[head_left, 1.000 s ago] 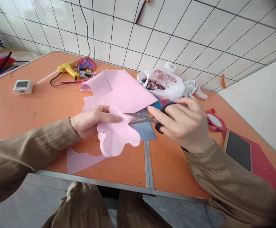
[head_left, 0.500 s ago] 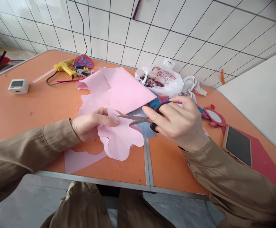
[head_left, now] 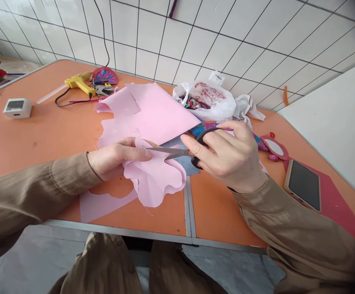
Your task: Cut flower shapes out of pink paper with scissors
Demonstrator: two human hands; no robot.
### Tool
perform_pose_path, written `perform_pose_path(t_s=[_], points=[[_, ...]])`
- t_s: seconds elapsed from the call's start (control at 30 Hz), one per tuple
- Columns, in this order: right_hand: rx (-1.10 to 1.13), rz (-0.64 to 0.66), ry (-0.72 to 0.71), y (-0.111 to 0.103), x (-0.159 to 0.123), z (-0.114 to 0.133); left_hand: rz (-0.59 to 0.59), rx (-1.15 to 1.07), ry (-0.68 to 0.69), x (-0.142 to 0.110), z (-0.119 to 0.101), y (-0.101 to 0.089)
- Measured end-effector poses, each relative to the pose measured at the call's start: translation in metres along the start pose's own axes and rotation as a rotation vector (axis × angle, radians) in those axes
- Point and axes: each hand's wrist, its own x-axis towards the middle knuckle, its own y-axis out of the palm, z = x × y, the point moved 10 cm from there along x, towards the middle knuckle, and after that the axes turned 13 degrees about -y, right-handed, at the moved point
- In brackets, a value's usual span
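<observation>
My left hand (head_left: 113, 157) pinches a wavy-edged pink paper piece (head_left: 157, 179) just above the orange table (head_left: 43, 130). My right hand (head_left: 226, 157) grips black-handled scissors (head_left: 177, 152), whose blades reach left across the top of that piece, their tips almost at my left fingertips. Behind both hands lies a larger pink paper sheet (head_left: 153, 112) with cut-out edges. A pink offcut (head_left: 100, 204) lies near the table's front edge, under my left wrist.
A yellow glue gun (head_left: 79, 83), keys (head_left: 104, 90) and a round pink craft piece (head_left: 105, 75) sit at the back left, a white cube (head_left: 14, 108) further left. A white plastic bag (head_left: 206, 102), small mirror (head_left: 274, 147) and phone (head_left: 302, 183) lie to the right.
The scissor blades have moved left further into the pink piece and closed more. The piece has turned slightly in my left hand. The view shifted a little.
</observation>
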Motion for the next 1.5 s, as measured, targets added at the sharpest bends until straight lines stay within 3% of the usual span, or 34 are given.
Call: perform_pose_path(t_s=[0.13,0.27,0.4,0.57,0.7,1.1,1.27,1.37,1.5], points=[[-0.027,-0.015,-0.028,-0.002,-0.001,0.003,0.018,0.058,0.020,-0.001,-0.002,0.001],[-0.186,-0.051,-0.163,-0.005,-0.003,0.016,-0.034,0.132,0.056,0.000,-0.003,-0.005],[-0.389,-0.167,-0.344,-0.011,-0.009,0.035,0.019,0.119,0.076,0.001,-0.002,-0.003],[-0.487,-0.230,-0.436,-0.015,-0.011,0.046,0.073,0.098,0.075,0.001,-0.003,0.000],[-0.514,-0.235,-0.438,-0.017,-0.010,0.047,0.143,0.044,0.040,0.000,-0.005,0.007],[-0.501,-0.300,-0.495,-0.021,-0.011,0.052,0.144,0.001,-0.023,0.002,0.000,0.006],[-0.482,-0.277,-0.492,-0.020,-0.011,0.051,0.237,-0.010,-0.069,-0.002,0.004,0.011],[-0.488,-0.279,-0.478,-0.020,-0.012,0.050,0.279,-0.111,-0.121,-0.004,0.009,0.010],[-0.489,-0.271,-0.470,-0.017,-0.012,0.050,0.255,-0.214,-0.072,-0.002,0.005,0.005]])
